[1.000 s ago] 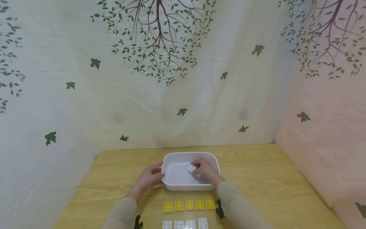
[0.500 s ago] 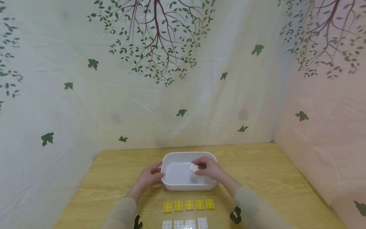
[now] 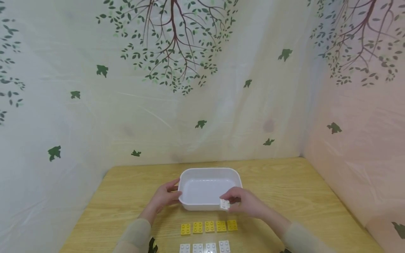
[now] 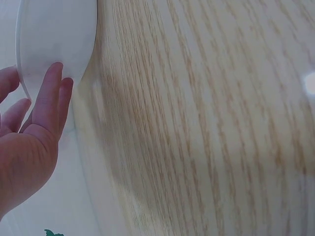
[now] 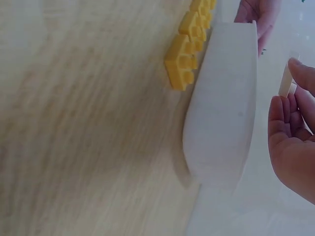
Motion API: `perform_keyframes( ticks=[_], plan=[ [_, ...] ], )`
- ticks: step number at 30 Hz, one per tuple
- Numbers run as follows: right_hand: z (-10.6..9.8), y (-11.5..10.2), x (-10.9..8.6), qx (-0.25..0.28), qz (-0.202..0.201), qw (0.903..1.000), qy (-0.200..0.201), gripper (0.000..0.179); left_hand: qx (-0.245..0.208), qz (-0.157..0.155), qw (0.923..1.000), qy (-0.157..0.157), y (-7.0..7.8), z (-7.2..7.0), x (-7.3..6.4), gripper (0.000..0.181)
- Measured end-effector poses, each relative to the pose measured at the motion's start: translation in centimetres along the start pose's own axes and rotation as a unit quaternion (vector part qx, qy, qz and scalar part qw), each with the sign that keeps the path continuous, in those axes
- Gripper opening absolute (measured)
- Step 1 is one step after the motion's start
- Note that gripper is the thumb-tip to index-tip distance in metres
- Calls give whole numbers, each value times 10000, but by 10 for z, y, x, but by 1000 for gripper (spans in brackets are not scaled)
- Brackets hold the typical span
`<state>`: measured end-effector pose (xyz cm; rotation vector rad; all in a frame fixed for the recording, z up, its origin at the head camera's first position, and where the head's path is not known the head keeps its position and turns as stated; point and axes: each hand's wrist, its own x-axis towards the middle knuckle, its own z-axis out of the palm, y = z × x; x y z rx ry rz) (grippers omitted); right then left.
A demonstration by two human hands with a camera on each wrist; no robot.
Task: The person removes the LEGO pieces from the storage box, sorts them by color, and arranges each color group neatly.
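In the head view, a white plastic tub (image 3: 186, 172) stands on the table. My left hand (image 3: 166, 195) is at its left end, straight fingers against the outer wall and thumb beside the rim; the left wrist view shows those fingers (image 4: 49, 93) on the wall. My right hand (image 3: 248, 203) pinches a white toy brick (image 3: 224, 204) between thumb and fingers, over the tub's near right rim. In the right wrist view the brick (image 5: 286, 81) appears edge-on, above the tub's wall (image 5: 221, 98).
A row of several yellow bricks (image 3: 209, 226) lies just in front of the tub. Nearer me, a row of several white bricks (image 3: 211, 248) is cut off by the lower frame edge. Behind the wooden table (image 3: 278, 182) hangs a leaf-patterned curtain (image 3: 158, 133).
My right hand has lifted the white brick out of the tub and moved it right and toward me, to the near rim. The left hand has stayed at the tub's end.
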<state>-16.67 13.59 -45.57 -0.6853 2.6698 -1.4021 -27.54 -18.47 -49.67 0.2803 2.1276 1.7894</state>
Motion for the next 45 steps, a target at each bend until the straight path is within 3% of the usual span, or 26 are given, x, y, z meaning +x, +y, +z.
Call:
perform_keyframes(
  ticks=[8, 14, 19, 24, 32, 36, 39, 45],
  plan=[
    [7, 7, -27, 34, -613, 9979, -226, 35, 5, 28, 10000, 21, -1, 0, 1, 64],
    [14, 18, -44, -136, -723, 9967, -331, 34, -42, 78, 9999, -103, -2, -1, 3, 64],
    [23, 24, -57, -634, -423, 9964, -375, 34, -53, 92, 9997, -213, -3, -1, 4, 63],
    [31, 22, -69, -537, 216, 9967, -565, 35, -40, 64, 9998, -189, -3, 0, 4, 63],
    [35, 28, -77, -590, 376, 9946, -771, 37, 6, 47, 9999, -124, -1, 0, 2, 63],
    [37, 33, -78, -842, 55, 9939, -703, 38, 75, 52, 9999, -98, 0, 0, 1, 63],
    [38, 35, -78, -927, 57, 9933, -693, 37, 89, 29, 9999, -94, 0, 0, 1, 63],
    [36, 36, -79, -728, 285, 9943, -726, 35, 79, 41, 9998, -191, -1, 0, 3, 64]
  ],
)
